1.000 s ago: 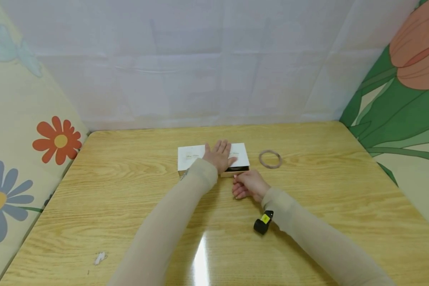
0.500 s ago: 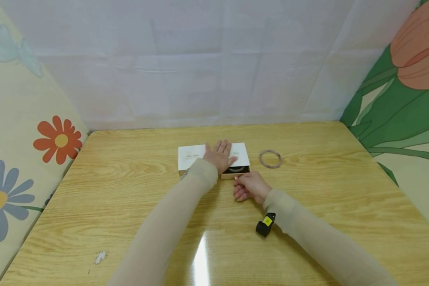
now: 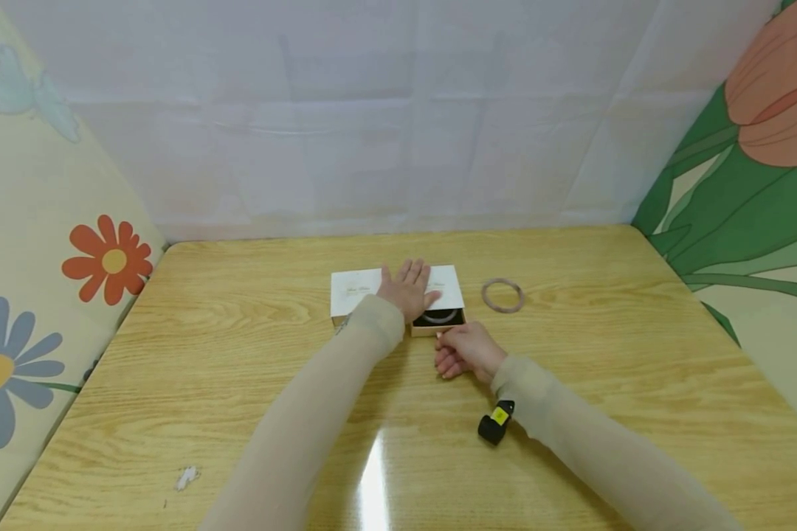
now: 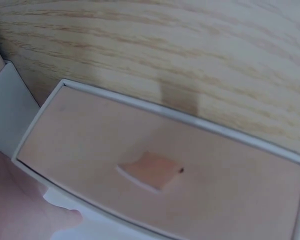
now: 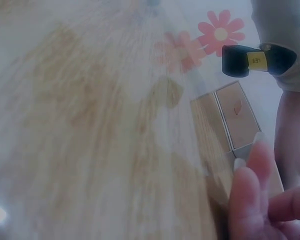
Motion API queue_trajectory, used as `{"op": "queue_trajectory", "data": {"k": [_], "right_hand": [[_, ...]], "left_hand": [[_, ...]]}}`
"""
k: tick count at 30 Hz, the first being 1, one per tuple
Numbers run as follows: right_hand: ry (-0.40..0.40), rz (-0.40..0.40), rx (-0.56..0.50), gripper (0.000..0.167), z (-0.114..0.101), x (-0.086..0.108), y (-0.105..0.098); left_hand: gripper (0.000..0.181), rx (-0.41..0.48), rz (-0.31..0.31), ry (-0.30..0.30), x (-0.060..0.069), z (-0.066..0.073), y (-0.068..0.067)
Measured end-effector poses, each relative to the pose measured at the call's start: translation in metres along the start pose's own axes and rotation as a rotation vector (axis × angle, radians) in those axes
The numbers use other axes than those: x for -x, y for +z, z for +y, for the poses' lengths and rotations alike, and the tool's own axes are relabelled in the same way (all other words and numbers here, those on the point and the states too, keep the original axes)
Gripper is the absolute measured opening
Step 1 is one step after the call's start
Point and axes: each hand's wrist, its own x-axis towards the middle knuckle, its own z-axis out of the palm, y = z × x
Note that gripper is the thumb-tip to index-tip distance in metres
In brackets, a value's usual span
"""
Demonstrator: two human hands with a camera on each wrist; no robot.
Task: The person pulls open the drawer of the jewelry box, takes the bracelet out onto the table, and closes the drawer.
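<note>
Two white drawer boxes lie side by side. My left hand point(image 3: 406, 296) rests palm down, fingers straight, across the tops of the left box point(image 3: 355, 291) and the right box point(image 3: 446, 284). From the right box a peach-fronted drawer point(image 3: 432, 332) stands partly out, showing a black lining and part of a bangle point(image 3: 441, 318). My right hand point(image 3: 466, 349) pinches at the drawer's front; its other fingers are curled. What lies between those fingertips is hidden. In the left wrist view, the left box's peach front bears a small pull tab point(image 4: 155, 171).
A pinkish bangle point(image 3: 502, 296) lies on the wooden table point(image 3: 571, 332) to the right of the boxes. A torn white patch point(image 3: 186, 478) marks the table near the front left. A black wrist camera point(image 3: 495, 422) hangs at my right sleeve. A pale sheet point(image 3: 372, 118) stands behind.
My right hand has moved slightly toward me and the right box's drawer has slid out further, uncovering more of the bangle inside. The left hand has stayed in place.
</note>
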Motion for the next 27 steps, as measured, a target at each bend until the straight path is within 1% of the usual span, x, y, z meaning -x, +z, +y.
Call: {"op": "queue_trajectory", "data": {"k": [7,22,27], "right_hand": [[0.005,0.006,0.018,0.021,0.0,0.003,-0.001],[0.015,-0.006,0.031,0.021,0.001,0.007,-0.002],[0.012,-0.013,0.029,0.021,0.002,0.008,-0.002]], "left_hand": [[0.07,-0.009,0.025,0.01,-0.002,-0.001,0.004],[0.068,-0.023,0.032,0.017,0.01,0.001,-0.004],[0.068,-0.02,0.029,0.013,0.01,0.001,-0.004]]}}
